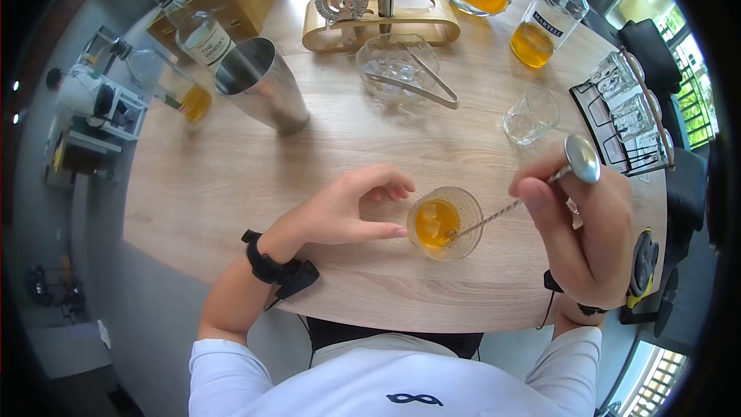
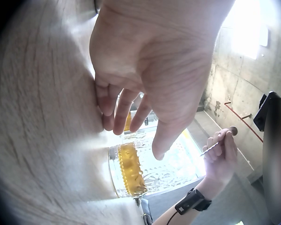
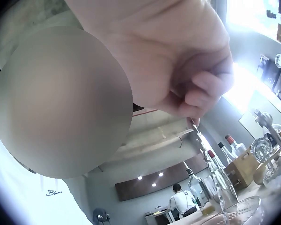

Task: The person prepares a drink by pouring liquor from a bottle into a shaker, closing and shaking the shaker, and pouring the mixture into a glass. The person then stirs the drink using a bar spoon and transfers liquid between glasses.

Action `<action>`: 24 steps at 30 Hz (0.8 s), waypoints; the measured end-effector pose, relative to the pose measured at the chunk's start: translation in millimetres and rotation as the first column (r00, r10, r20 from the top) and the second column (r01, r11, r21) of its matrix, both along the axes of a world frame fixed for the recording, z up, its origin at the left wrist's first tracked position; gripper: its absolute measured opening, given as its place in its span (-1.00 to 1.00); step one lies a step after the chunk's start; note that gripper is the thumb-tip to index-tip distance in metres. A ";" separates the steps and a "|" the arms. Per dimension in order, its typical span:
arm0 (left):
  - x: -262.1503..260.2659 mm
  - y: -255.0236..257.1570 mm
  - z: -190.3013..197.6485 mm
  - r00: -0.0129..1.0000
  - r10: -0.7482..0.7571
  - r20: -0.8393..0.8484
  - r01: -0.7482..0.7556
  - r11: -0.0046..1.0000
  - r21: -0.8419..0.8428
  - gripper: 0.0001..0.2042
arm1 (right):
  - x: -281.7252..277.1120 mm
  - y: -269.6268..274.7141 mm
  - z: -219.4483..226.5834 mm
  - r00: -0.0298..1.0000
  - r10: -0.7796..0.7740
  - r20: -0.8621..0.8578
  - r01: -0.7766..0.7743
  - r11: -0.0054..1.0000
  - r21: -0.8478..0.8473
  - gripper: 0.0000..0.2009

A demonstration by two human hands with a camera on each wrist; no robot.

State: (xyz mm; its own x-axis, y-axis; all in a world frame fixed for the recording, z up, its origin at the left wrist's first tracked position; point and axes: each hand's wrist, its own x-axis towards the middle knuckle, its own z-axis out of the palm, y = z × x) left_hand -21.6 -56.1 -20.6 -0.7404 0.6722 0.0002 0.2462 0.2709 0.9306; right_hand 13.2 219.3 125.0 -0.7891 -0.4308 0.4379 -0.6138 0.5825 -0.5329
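Note:
A textured glass (image 1: pixel 472 241) stands near the table's front edge, with amber liquid (image 1: pixel 429 216) and ice in it. My right hand (image 1: pixel 590 224) grips a bar spoon (image 1: pixel 502 214) by its twisted stem, above and to the right of the glass. The stem slants down into the drink, and its rounded silver end (image 1: pixel 584 159) sticks up over the hand. Beside the glass on the left, my left hand (image 1: pixel 340 205) is curved loosely, thumb and fingertips close to its wall. The left wrist view shows those fingers (image 2: pixel 123 110) slack, holding nothing.
A metal shaker tin (image 1: pixel 266 89) stands back left by bottles. An ice bowl (image 1: pixel 386 69) with tongs (image 1: pixel 417 93) across it sits at centre back, before a wooden tool stand (image 1: pixel 324 38). To the right are a small glass (image 1: pixel 531 117), a glass rack (image 1: pixel 625 112) and a bottle (image 1: pixel 544 19).

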 end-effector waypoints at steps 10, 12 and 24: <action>-1.0 -1.1 -2.4 1.000 -0.003 -0.008 0.003 1.000 -0.007 -0.45 | -0.4 -9.9 -12.6 0.996 -0.045 -0.081 0.036 0.993 -0.116 -0.90; -0.9 -1.0 -1.8 1.000 -0.004 -0.010 0.004 1.000 -0.010 -0.45 | -1.4 -10.8 -12.2 0.999 0.009 -0.041 -0.015 0.991 -0.135 -0.88; 0.8 -0.1 -0.1 1.000 0.005 0.014 -0.005 1.000 -0.002 -0.49 | 4.8 11.8 5.0 0.953 0.237 0.190 -0.201 0.961 -0.190 -0.65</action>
